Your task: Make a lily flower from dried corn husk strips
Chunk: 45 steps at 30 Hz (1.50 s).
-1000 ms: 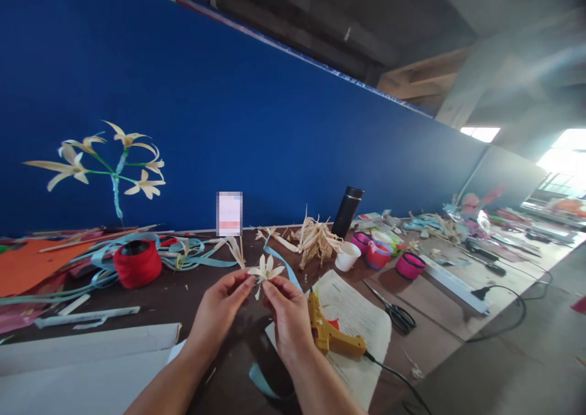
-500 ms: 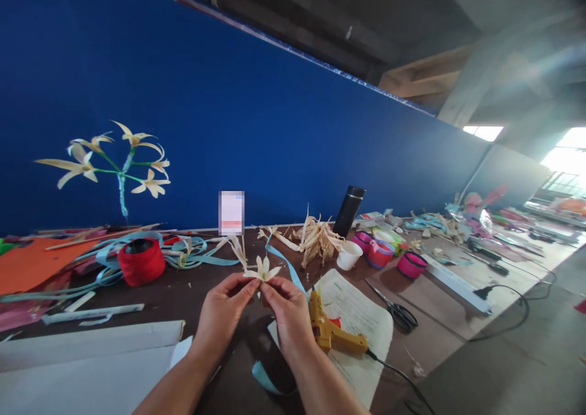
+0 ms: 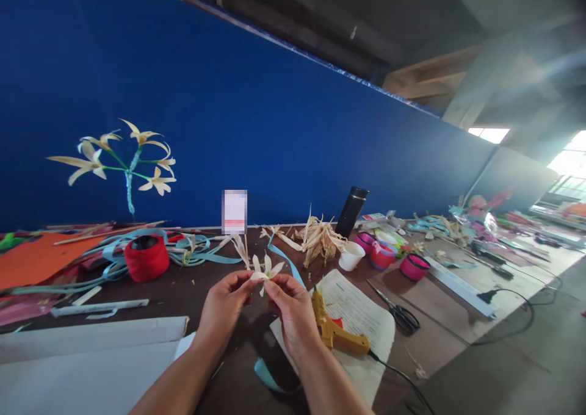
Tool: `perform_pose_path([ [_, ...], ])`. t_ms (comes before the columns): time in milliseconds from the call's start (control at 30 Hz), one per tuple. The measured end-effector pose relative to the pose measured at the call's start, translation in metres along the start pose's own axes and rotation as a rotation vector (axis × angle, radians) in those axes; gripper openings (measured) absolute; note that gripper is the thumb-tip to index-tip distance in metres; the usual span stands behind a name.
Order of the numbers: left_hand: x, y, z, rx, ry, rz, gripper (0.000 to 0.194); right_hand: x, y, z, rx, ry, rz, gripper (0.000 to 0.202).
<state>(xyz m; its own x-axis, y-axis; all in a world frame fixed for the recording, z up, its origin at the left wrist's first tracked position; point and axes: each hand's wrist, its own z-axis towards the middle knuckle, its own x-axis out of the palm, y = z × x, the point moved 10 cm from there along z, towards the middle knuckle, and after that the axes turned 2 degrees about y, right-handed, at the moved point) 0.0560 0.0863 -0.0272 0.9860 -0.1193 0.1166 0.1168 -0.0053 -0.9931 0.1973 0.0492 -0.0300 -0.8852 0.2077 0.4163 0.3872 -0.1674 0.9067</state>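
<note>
Between my two hands is a small cream-white flower (image 3: 267, 270) with pointed petals spread out, held up over the brown table. My left hand (image 3: 225, 310) pinches it from the left side with thumb and forefinger. On the other side my right hand (image 3: 293, 308) grips it, thumb against the lower petals. The fingertips partly cover the flower's base. Just right of my right hand lies a yellow glue gun (image 3: 339, 332) on a printed paper sheet (image 3: 373, 317). A light blue ribbon (image 3: 286, 257) runs behind the hands.
A finished-looking flower spray (image 3: 130, 171) stands at the left against the blue partition. Around it lie a red roll (image 3: 146, 259) and an orange sheet (image 3: 43, 259). Dried husks (image 3: 320, 241), a white cup (image 3: 351, 256), a black bottle (image 3: 351, 212), scissors (image 3: 403, 317) and a power strip (image 3: 460, 287) are farther right.
The flower has been tilted slightly between my fingers, so its petals stand differently and one now points down. Both hands keep hold of it. The view has shifted slightly.
</note>
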Motion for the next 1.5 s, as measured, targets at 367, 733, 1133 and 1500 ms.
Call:
perform_pose_path([
  [367,0.007,-0.001,-0.002,-0.036,0.036,-0.085,0.036,0.013,0.000,-0.001,0.050,0.114,0.051,0.032],
  [733,0.023,-0.009,-0.009,-0.086,0.237,-0.116,0.028,0.002,-0.004,0.000,0.128,0.040,0.021,0.023],
  [1133,0.031,-0.028,-0.015,0.022,0.365,-0.051,0.027,0.001,0.010,-0.001,0.057,0.013,-0.044,0.022],
  [1500,0.026,-0.017,-0.012,-0.031,0.271,-0.131,0.022,0.004,0.017,-0.002,-0.037,0.046,-0.148,0.018],
])
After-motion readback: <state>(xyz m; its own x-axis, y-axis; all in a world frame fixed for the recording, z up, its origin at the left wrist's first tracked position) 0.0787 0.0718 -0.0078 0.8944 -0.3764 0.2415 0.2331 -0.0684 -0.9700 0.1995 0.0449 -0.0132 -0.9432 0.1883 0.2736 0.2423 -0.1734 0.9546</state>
